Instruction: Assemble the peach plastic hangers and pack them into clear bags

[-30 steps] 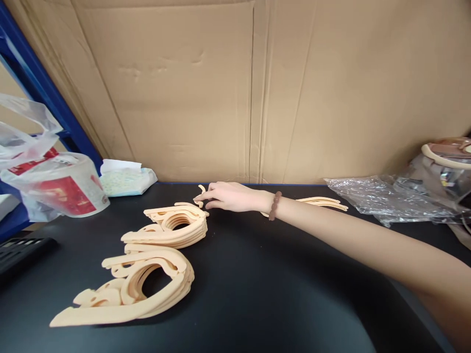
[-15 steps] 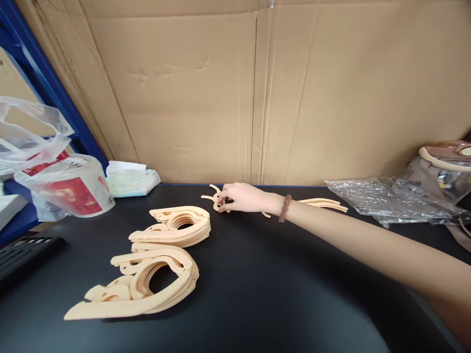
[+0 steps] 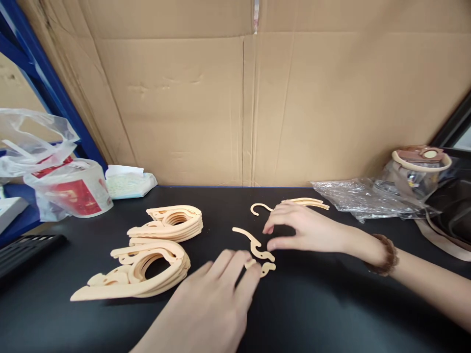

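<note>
Two curved cream plastic folding-hanger pieces lie near the middle of the black table. My left hand (image 3: 217,289) reaches in from below, with its thumb and forefinger at the left end of the nearer hanger piece (image 3: 268,268). The farther hanger piece (image 3: 262,254) lies just beyond those fingertips, its thin arm pointing up and left. My right hand (image 3: 298,228) hovers to the right, thumb and fingers apart, with nothing between them. Close behind its fingertips is a hanger hook (image 3: 257,210). More long cream strips (image 3: 307,201) show behind the hand, partly hidden.
Two stacks of folded cream hangers, a far stack (image 3: 165,228) and a near stack (image 3: 147,279), stand on the left. A tissue pack (image 3: 130,182), a bagged tub (image 3: 81,189) and a keyboard (image 3: 29,257) lie beyond. Clear plastic wrap (image 3: 349,196) and a transparent bag (image 3: 415,176) are right.
My left hand has come into view from below. My right hand has drawn back and opened, and the loose hanger pieces now lie nearer to me. The view has shifted slightly.
</note>
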Demonstrator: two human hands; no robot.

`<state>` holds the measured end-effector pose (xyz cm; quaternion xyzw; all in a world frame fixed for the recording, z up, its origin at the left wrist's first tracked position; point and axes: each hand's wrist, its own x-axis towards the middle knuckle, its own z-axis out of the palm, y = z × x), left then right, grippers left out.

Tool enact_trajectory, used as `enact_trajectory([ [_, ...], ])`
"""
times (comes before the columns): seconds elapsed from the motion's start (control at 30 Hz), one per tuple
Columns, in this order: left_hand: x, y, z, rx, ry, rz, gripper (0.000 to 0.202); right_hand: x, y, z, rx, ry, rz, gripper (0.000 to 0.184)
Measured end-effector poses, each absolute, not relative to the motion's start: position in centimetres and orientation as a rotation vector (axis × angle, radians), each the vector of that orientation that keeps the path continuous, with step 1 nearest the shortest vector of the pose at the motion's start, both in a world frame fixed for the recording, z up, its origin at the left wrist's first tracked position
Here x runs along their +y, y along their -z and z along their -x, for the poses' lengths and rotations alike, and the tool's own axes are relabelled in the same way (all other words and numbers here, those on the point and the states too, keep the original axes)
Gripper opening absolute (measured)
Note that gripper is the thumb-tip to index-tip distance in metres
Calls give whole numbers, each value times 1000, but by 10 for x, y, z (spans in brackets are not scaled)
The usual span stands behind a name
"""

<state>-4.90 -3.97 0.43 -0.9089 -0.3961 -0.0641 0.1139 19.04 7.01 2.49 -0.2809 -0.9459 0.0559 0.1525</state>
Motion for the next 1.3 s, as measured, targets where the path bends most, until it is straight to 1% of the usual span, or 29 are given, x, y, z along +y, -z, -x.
enact_trajectory([
  [0.1,-11,-4,33,-1133,-63,2609,64,82,-17,-214,-2610,3,963,33],
  [0.17,3,-2,23,-1141,-171,2600,66,91,-9,-222,-2608,64,978,34],
  [0.2,8,-1,18,-1152,-190,2589,64,93,-5,-223,-2623,80,969,34],
  [0.27,16,1,10,-1176,-171,2559,52,93,0,-222,-2657,93,945,32],
  [0.33,20,2,5,-1193,-138,2536,41,86,0,-217,-2677,89,931,29],
  [0.4,20,5,1,-1208,-93,2520,35,75,-5,-215,-2681,77,933,29],
  [0.53,18,10,2,-1234,-3,2519,35,66,-14,-229,-2630,105,996,30],
  [0.7,18,12,9,-1256,-12,2573,41,93,-7,-272,-2505,303,1208,32],
  [0.83,18,9,13,-1327,30,2623,30,112,7,-294,-2475,379,1307,34],
  [1.03,19,1,14,-1430,107,2697,24,112,13,-294,-2515,362,1313,30],
  [1.3,19,-1,14,-1525,267,2815,22,102,3,-280,-2548,202,1252,28],
])
